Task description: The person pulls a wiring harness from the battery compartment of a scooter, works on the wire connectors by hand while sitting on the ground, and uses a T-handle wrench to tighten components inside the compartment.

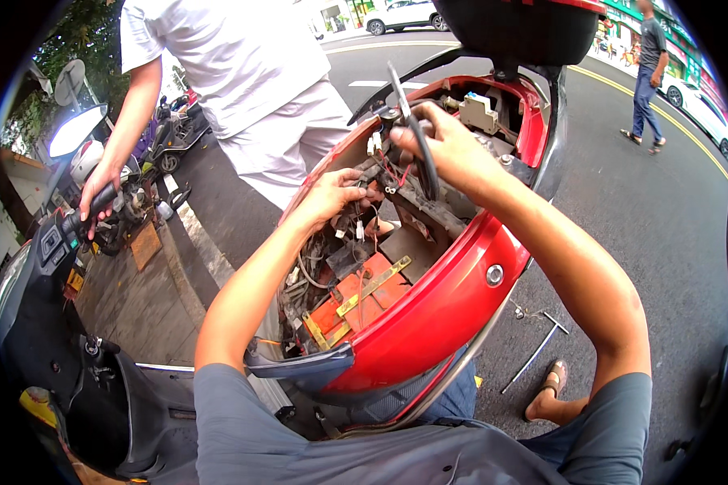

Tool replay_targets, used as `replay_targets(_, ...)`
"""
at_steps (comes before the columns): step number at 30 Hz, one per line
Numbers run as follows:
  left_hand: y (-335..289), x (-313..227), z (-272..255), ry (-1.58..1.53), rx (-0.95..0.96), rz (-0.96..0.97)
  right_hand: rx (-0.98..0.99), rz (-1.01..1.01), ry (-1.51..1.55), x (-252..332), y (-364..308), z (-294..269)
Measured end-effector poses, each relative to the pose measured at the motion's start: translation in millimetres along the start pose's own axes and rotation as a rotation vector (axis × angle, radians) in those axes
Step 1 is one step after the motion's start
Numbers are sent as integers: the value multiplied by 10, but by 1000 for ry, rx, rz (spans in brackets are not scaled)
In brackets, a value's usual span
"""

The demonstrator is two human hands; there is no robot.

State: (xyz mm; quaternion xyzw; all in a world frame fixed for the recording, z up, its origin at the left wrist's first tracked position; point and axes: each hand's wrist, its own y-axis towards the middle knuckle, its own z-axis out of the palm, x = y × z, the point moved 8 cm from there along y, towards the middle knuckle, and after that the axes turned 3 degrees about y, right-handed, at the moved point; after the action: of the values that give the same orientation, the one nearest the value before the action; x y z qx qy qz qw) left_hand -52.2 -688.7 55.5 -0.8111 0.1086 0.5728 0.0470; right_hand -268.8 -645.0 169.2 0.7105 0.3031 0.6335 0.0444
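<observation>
A red scooter body (437,295) lies open in front of me, its inside full of wires and dusty parts. My right hand (441,145) is closed around a long, slim dark piece (421,153), grey at its upper end and black below; its exact kind is unclear. Across the opening, my left hand (332,198) has its fingers bent in among the wires (356,222) and white connectors; what they pinch is hidden. Nearer to me in the bay sit orange-red batteries (372,295) with yellow straps.
A person in white (234,89) stands at the far left, one hand on the handlebar grip (101,202). A black top box (518,32) rises behind the bay. On the road lies a T-handle wrench (538,347). Another person (647,77) and cars are farther off.
</observation>
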Motion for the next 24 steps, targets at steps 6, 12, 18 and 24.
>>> replay_targets(6,-73,-241,181,-426,6,-49,37,-206,-702,83,-70,155)
replay_targets(12,-23,-116,-79,-325,-142,-41,284,-114,-1259,-51,-13,340)
replay_targets(18,53,-51,-180,-446,-147,11,424,-75,-1396,-144,217,516)
replay_targets(24,33,-141,-61,-574,-152,81,390,-27,-1331,-331,214,493)
